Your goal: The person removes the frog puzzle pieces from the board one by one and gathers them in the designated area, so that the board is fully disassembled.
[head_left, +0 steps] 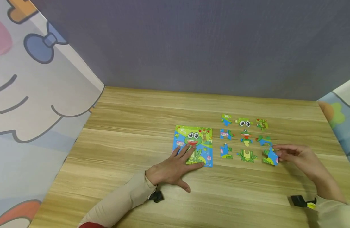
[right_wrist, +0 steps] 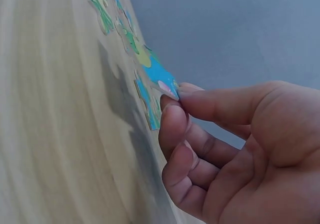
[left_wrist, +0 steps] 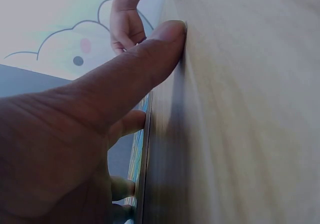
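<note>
My left hand (head_left: 175,166) lies with fingers spread on a square frog picture board (head_left: 207,147), its fingertips on the frog and its thumb on the table. In the left wrist view that thumb (left_wrist: 145,59) reaches across the board's edge. Over to the right, my right hand (head_left: 303,158) pinches a blue and green puzzle piece (head_left: 273,156) between thumb and index finger. The right wrist view shows this piece tilted and raised off the table, a pink flower near the pinched corner. Beside it lie a frog-leg piece (head_left: 247,155) and a blue piece with a red mouth tip (head_left: 264,140).
More loose puzzle pieces lie in rows right of the board, among them an eyes piece (head_left: 244,123), a mouth piece (head_left: 246,138) and a tree piece (head_left: 261,124). A grey panel (head_left: 206,47) rises behind the wooden table (head_left: 129,126). Cartoon-printed walls stand at both sides.
</note>
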Action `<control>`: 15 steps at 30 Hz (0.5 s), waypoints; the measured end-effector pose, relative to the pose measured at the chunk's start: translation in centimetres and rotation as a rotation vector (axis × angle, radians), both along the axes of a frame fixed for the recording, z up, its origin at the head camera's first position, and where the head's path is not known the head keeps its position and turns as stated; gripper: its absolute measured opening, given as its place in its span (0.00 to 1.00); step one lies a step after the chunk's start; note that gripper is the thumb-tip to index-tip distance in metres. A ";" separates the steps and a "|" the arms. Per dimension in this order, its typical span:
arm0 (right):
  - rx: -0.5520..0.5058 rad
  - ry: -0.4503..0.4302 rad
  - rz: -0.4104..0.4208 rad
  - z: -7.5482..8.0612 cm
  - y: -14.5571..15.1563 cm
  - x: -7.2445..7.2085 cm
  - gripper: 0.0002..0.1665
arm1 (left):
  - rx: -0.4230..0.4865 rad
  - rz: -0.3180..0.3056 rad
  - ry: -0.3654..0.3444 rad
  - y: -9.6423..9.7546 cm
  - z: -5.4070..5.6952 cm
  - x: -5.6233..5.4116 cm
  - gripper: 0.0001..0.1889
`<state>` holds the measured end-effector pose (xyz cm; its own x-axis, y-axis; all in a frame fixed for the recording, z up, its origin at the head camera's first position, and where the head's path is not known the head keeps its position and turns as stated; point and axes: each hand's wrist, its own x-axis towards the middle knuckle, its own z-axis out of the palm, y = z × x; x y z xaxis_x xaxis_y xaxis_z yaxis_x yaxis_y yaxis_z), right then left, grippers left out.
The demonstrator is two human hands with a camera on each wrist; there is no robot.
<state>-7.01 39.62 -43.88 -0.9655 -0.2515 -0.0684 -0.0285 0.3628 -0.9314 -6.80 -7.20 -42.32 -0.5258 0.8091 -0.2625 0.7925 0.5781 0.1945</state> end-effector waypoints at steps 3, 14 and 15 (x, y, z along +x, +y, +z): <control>-0.026 -0.005 0.025 -0.1 0.0 -0.1 0.22 | -0.001 0.003 -0.012 0.0 0.1 0.0 0.54; 0.146 0.044 0.031 -0.3 -0.5 -0.1 0.17 | -0.006 0.019 -0.046 0.0 0.1 0.0 0.54; 0.168 0.054 0.027 -0.3 -0.6 -0.1 0.16 | -0.004 0.020 -0.048 0.0 0.1 0.0 0.53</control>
<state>-7.08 39.04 -44.14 -0.9618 -0.2672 -0.0596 -0.0890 0.5113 -0.8548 -6.84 -7.19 -42.24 -0.5283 0.7975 -0.2914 0.7706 0.5944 0.2297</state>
